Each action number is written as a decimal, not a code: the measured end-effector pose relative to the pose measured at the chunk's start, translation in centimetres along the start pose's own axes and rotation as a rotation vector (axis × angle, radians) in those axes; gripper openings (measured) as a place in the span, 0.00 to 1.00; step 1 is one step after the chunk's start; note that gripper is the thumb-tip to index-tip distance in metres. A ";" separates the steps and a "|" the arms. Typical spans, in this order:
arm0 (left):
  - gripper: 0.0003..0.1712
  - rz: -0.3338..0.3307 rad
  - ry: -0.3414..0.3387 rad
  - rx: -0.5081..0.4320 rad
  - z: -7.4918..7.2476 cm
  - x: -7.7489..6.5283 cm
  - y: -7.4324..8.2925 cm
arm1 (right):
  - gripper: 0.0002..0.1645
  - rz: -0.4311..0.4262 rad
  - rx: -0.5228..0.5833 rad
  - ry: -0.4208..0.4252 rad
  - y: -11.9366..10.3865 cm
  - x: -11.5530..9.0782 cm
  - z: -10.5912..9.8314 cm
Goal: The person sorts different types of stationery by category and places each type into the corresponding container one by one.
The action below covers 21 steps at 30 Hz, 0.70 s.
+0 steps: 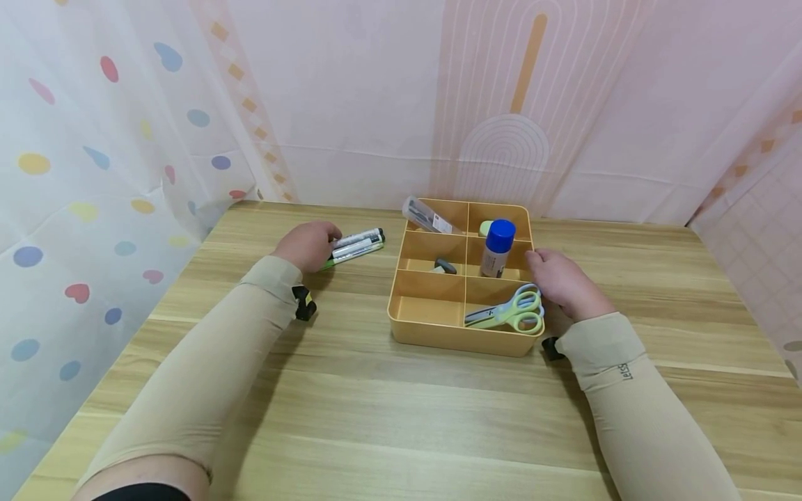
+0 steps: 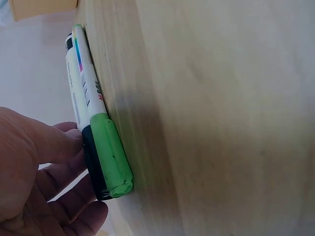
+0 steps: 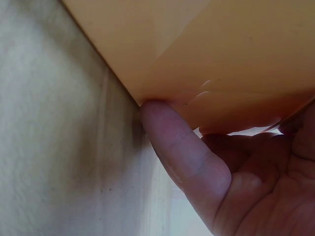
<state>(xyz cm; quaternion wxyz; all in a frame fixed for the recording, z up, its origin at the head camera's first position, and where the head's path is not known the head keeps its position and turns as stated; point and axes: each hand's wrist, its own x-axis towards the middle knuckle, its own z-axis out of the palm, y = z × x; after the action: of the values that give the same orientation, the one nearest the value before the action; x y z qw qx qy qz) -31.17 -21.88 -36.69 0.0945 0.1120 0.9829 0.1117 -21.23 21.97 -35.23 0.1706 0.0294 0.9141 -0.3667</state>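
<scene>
At the left of the table my left hand (image 1: 308, 245) holds a small bundle of white markers by their cap ends. Its thumb lies along the black-capped marker (image 2: 75, 88), with fingers curled behind; the green-capped marker (image 2: 112, 157) lies alongside, close over the wood. My right hand (image 1: 564, 282) grips the right wall of a yellow-orange divided organizer (image 1: 464, 339), fingertips at the rim. In the right wrist view its thumb (image 3: 172, 132) presses the outer wall near the tabletop; the other fingers are partly hidden.
Green and blue scissors (image 1: 514, 309) lie in the organizer's front right compartment. A blue-capped glue stick (image 1: 498, 247) stands behind them, near a light green object (image 1: 485, 227). A clear case (image 1: 427, 216) leans at back left; a dark small item (image 1: 445, 266) sits middle left. Curtains (image 1: 351, 104) border the table.
</scene>
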 end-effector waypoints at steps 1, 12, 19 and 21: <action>0.22 0.003 0.000 0.004 0.0 0.1 0.0 | 0.40 0.001 -0.002 0.000 0.0 0.0 0.0; 0.22 0.009 0.009 0.011 0.7 1.6 0.8 | 0.41 0.001 -0.009 0.004 -0.1 0.1 -0.1; 0.23 0.017 -0.013 -0.029 0.7 1.8 1.6 | 0.40 0.009 0.008 -0.003 -0.2 0.1 -0.1; 0.24 0.022 -0.016 -0.027 0.8 1.9 1.6 | 0.40 0.010 0.008 -0.002 -0.1 0.1 -0.1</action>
<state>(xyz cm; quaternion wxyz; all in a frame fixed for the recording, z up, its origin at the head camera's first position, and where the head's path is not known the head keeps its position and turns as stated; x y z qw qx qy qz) -32.52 -19.71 -37.34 0.1027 0.1223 0.9792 0.1253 -21.42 21.95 -35.08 0.1731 0.0344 0.9123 -0.3697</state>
